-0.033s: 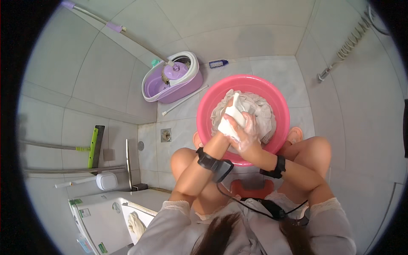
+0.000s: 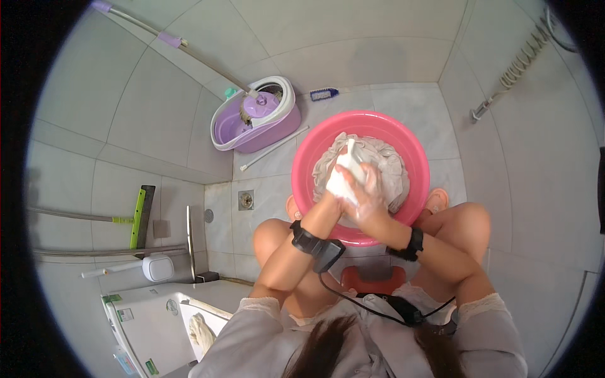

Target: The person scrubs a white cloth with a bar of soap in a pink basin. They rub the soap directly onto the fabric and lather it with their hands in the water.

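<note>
Pale grey tiles cover the floor [image 2: 417, 101]. Toward its far edge, between the person's feet, stands a round pink plastic basin [image 2: 304, 176]. A purple-and-white mop bucket [image 2: 268, 137] sits at the floor's far left, near the wall, with a purple mop head [image 2: 263, 105] in it. Crumpled off-white fabric [image 2: 392, 169] lies in the basin, reaching closer to its right and far rim than to its left. Above the fabric, inside the basin's outline, the right hand [image 2: 367, 194], coated in suds, has its grip clasped round a white cloth [image 2: 341, 184]. The cloth covers most of the left hand [image 2: 332, 200], so I cannot tell how that grip stands. A white rod [image 2: 275, 148] lies beside the bucket; a blue-and-white scrubbing brush [image 2: 324, 94] lies along the floor's far edge.
</note>
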Demonstrator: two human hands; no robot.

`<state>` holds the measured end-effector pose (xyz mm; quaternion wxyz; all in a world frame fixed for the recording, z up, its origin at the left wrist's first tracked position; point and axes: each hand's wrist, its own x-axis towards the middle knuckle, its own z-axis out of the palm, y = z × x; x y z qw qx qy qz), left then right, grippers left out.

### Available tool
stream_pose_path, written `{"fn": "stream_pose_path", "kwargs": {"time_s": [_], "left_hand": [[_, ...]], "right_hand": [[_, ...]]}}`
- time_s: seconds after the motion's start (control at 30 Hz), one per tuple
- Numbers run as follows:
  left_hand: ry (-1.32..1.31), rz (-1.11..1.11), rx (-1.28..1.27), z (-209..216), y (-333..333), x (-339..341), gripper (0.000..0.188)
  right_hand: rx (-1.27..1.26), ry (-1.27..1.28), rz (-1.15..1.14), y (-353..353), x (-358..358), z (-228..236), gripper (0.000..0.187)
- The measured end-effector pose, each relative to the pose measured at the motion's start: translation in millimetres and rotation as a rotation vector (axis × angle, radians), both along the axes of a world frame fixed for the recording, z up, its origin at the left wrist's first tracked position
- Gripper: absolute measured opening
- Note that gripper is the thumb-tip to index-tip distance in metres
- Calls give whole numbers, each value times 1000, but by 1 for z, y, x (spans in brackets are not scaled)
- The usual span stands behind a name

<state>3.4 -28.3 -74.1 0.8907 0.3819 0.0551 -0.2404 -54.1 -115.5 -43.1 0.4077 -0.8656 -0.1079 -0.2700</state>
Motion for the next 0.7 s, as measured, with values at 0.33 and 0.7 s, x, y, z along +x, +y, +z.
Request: {"fn": "stream_pose_path", "kwargs": {"time_s": [0.33,0.7], "left_hand": [[71,-536,-758,-23,9,8,38],[36,-161,-173,-19,0,16,42]], "right_hand": [[-170,-28,77,3,-7,-1,49],[116,150,-21,-12,14,-17,49]]}}
